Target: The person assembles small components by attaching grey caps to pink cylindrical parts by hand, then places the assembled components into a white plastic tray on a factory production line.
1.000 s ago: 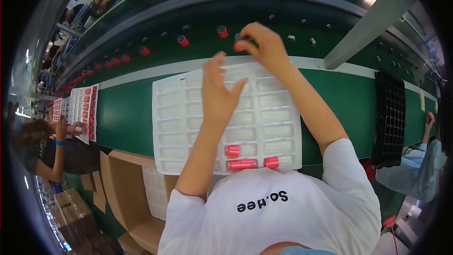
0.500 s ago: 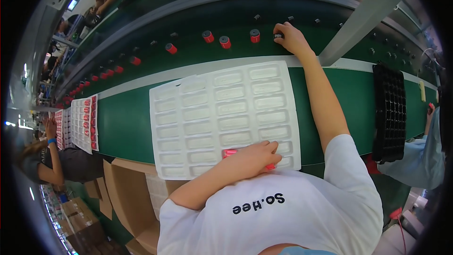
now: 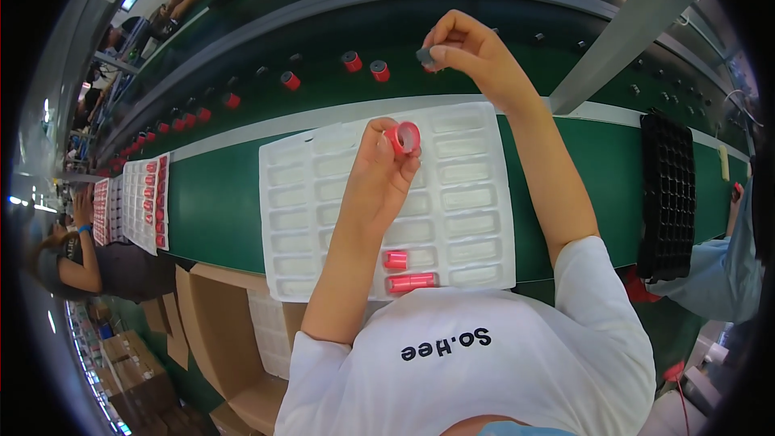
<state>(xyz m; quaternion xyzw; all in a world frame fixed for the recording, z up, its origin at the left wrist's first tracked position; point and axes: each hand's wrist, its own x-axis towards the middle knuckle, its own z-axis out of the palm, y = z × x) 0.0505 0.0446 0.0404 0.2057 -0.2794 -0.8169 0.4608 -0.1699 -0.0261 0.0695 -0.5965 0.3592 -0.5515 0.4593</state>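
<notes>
While over tray (image 3: pixel 472 226), red sleeve (image 3: pixel 412 138) in left hand (image 3: pixel 378 180)

A tray (image 3: pixel 441 218) lies on the bench (image 3: pixel 214 202), sleeves (image 3: pixel 395 260) in 2 near cells (image 3: pixel 424 257). The left hand (image 3: pixel 381 168) is above it, the right hand (image 3: pixel 472 52) over the belt (image 3: pixel 335 89), beyond the far rail (image 3: pixel 242 132). A box (image 3: pixel 198 327) stands near left, other trays (image 3: pixel 139 214) farther left, a rack (image 3: pixel 670 194) right.

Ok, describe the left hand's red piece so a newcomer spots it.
Start at the big white tray. Above it, the left hand grips a short red tube. Unlike the red pieces lying in the tray, it shows its hollow round end.
</notes>
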